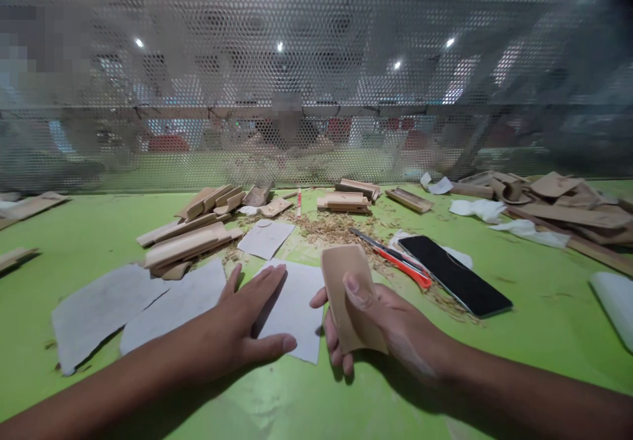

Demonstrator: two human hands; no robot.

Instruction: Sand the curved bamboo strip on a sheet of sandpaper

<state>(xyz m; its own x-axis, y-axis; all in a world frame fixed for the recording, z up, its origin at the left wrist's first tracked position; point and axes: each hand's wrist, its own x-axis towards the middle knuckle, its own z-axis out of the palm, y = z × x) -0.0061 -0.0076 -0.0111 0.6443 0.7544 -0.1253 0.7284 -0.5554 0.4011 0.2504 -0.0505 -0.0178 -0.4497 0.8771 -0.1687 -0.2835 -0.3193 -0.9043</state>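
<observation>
My right hand (pixel 366 321) grips a small tan rectangular sheet (pixel 349 275), stiff and slightly curved, with the thumb across its face and the fingers behind. It looks like sandpaper or card; which one I cannot tell. My left hand (pixel 252 321) lies with fingers spread over a white paper sheet (pixel 301 301), partly covering it. Beyond that sheet is a smaller white piece of paper (pixel 267 239). Left of my left hand lie two overlapping pale sheets with uneven edges, the farther-left pale sheet (pixel 103 308) and the nearer pale sheet (pixel 182 305).
Carved wooden pieces (pixel 188 242) are piled at left, with more wooden pieces (pixel 346 199) behind. Shavings (pixel 331 227) surround a red-handled knife (pixel 403 265); a black phone (pixel 455 275) lies beside it. Curled tan scraps (pixel 564 196) heap at right. A perforated screen (pixel 297 84) bounds the green table (pixel 277 413).
</observation>
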